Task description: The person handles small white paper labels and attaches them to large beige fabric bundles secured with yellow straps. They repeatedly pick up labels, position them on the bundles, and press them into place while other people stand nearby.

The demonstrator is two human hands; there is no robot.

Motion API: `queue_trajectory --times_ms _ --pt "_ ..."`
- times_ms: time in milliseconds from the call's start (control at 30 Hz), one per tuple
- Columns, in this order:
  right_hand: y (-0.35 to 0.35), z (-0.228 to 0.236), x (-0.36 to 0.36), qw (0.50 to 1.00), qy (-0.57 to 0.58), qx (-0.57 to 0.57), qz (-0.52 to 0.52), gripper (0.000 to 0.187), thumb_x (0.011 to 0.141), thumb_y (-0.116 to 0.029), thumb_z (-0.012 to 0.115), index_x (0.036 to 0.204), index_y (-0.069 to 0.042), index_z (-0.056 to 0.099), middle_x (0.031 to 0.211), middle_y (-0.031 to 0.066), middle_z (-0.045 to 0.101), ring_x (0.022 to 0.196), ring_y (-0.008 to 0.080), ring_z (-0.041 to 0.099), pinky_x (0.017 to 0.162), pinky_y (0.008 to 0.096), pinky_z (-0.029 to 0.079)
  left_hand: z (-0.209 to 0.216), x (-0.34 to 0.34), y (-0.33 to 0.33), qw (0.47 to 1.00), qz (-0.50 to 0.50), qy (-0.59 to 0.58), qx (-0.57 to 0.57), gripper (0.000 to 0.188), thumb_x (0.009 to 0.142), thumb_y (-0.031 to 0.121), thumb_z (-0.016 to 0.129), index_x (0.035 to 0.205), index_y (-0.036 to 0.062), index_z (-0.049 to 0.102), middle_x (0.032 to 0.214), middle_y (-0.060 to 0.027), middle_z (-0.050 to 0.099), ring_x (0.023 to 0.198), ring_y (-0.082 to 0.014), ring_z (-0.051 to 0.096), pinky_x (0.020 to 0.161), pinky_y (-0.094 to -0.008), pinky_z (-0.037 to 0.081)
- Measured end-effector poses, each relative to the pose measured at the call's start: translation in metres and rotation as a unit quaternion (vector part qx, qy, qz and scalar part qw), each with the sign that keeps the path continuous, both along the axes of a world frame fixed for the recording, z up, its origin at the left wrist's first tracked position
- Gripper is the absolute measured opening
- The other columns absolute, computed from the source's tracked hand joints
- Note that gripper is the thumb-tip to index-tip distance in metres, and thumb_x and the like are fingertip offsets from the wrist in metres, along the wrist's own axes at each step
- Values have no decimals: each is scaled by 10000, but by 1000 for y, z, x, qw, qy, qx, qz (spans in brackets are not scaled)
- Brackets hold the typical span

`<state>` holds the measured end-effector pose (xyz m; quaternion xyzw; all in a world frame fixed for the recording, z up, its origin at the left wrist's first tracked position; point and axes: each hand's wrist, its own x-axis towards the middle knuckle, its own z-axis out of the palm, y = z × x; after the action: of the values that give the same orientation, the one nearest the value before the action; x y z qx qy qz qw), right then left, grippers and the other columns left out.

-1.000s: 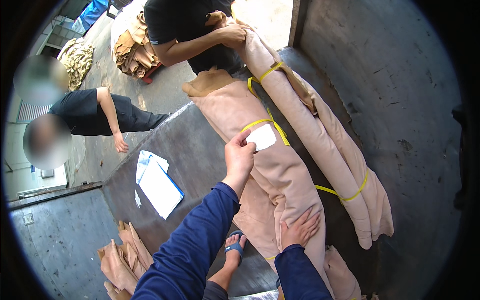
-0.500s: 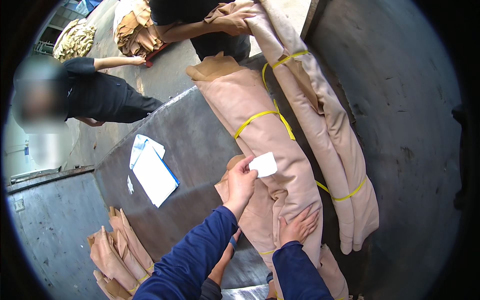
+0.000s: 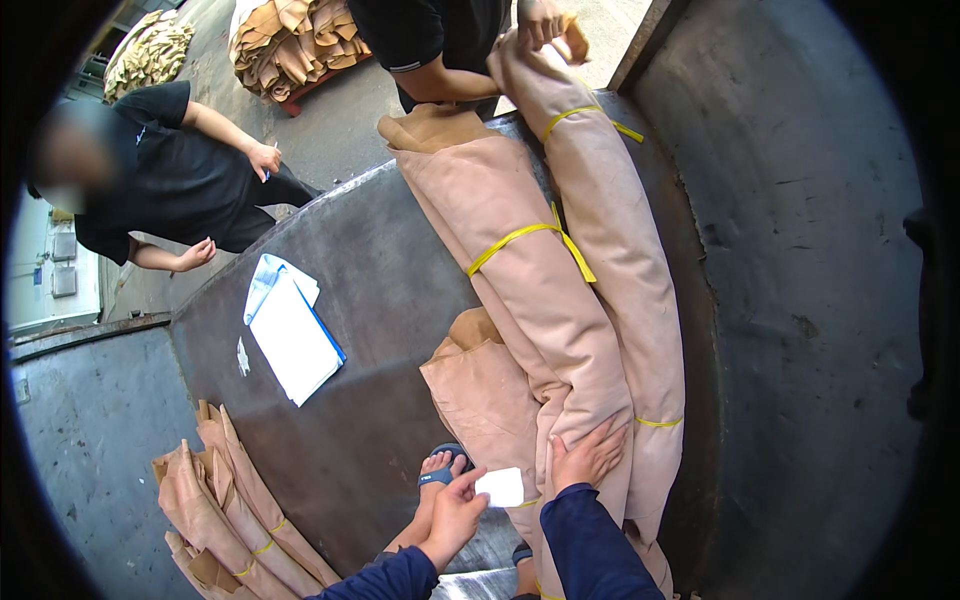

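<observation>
My left hand (image 3: 453, 520) pinches a small white slip of paper (image 3: 503, 488) low in front of me, above the end of a shorter rolled hide (image 3: 478, 400). My right hand (image 3: 588, 457) lies with its fingers stretched out on a long pinkish-tan rolled hide (image 3: 510, 205), which is tied with a yellow strap (image 3: 515, 234). Close along its right side lies a second long rolled hide (image 3: 628, 250), also strapped in yellow. At its far end, a co-worker's hand (image 3: 540, 22) rests on that second roll.
Loose papers with a blue edge (image 3: 293, 340) lie on the dark metal bed (image 3: 390, 270). More strapped rolls (image 3: 225, 500) stand at lower left. A metal wall (image 3: 810, 250) rises at right. Two co-workers in black (image 3: 175, 160) stand beyond the edge; stacked hides (image 3: 290, 45) are farther off.
My left hand has drawn back toward me with the paper slip. The second roll has shifted left against the first and turned. The left co-worker's arms have moved. My right hand stays put.
</observation>
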<state>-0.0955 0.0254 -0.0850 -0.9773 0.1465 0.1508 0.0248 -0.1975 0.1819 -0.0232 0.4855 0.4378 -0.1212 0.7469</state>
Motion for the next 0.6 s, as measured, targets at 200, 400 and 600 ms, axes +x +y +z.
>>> queue_trajectory --times_ms 200,400,600 --pt "0 0 1 1000 2 8 -6 1159 615 -424 834 1464 0 169 1446 326 229 1324 442 290 1097 517 244 86 -67 7 979 -120 160 34 294 810 24 580 1099 14 632 910 -114 639 777 -204 598 741 -306 469" --pt "-2 4 4 1000 2 15 -9 1131 618 -429 829 1453 0 198 1440 330 233 1332 444 279 1108 528 233 196 -78 61 874 -424 45 234 461 787 -38 560 1242 31 570 924 -120 614 778 -246 586 715 -308 489" --pt "-5 8 6 1000 -6 23 -10 1085 624 -418 825 1432 4 238 1436 326 237 1333 453 273 1112 545 222 222 -69 50 827 -481 40 289 342 777 58 623 1117 26 632 856 -135 632 749 -295 617 687 -345 516"
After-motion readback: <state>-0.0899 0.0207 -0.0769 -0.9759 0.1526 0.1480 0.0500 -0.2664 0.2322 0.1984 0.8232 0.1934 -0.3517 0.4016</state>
